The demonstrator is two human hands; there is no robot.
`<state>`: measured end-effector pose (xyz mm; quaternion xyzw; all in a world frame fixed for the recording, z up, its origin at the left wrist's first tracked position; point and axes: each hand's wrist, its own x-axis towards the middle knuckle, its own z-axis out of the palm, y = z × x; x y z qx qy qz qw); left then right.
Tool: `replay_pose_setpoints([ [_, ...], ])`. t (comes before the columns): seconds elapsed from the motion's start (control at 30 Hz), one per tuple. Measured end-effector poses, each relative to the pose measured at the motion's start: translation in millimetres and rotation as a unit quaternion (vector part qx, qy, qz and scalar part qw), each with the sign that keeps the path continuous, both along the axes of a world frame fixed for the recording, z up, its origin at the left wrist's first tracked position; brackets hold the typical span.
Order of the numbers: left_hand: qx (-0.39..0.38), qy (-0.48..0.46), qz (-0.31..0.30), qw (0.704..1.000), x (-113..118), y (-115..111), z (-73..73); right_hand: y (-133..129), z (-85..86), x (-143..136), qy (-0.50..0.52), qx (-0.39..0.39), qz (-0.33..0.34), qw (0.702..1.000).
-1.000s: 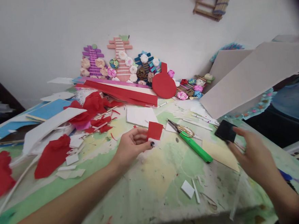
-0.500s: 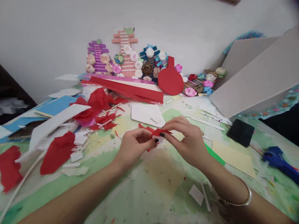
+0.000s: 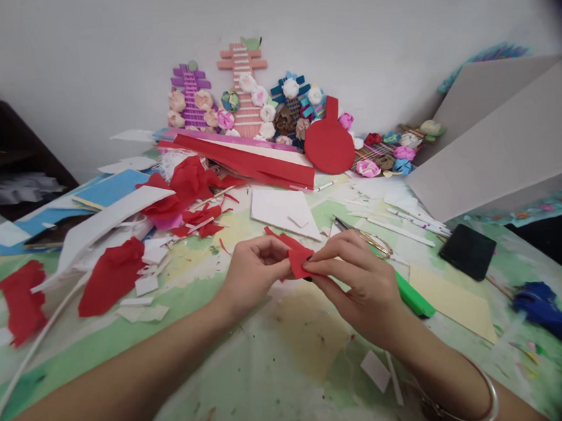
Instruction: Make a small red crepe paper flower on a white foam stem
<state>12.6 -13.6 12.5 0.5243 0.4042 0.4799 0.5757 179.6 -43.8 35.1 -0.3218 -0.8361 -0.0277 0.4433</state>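
A small piece of red crepe paper is pinched between my two hands above the middle of the table. My left hand grips its left side with thumb and fingers. From the right, my right hand presses the paper between thumb and fingertips. Part of the red paper sticks up behind the fingers. Just past my right hand lie scissors with gold handles, partly hidden, and a green cutter-like tool. Behind the hands rests a white card.
Red crepe scraps and white paper bits lie at left beside a white cable. A blue glue gun, black phone-like slab and yellow paper are at right. Flower-decorated crafts and a red round-bodied cutout stand behind.
The red paper is turned between my fingers, with its flat face now toward me. My right fingers have shifted on it. The view has moved slightly, and the scissors now show.
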Motion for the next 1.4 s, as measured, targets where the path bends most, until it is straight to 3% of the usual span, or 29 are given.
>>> replay_pose_setpoints([
  [0.3, 0.013, 0.005, 0.004, 1.0, -0.1, -0.8, -0.3, 0.5, -4.0, -3.3, 0.007, 0.009, 0.012, 1.0],
  [0.53, 0.1, 0.073, 0.003, 0.992, -0.7, -1.7, -3.8, -0.6, -3.1, -4.4, 0.016, 0.012, 0.02, 1.0],
  [1.07, 0.272, 0.117, -0.023, 0.955, -0.2, -3.1, -8.0, -3.7, -3.7, -3.3, 0.02, 0.018, 0.04, 0.999],
  [1.27, 0.268, 0.119, -0.021, 0.956, -0.5, -2.7, -7.0, -3.1, -4.8, -2.4, 0.022, 0.013, 0.036, 0.999],
  [1.4, 0.183, 0.041, -0.025, 0.982, 0.5, -4.2, -7.9, -1.7, -6.4, -1.4, 0.029, 0.006, 0.025, 0.999],
])
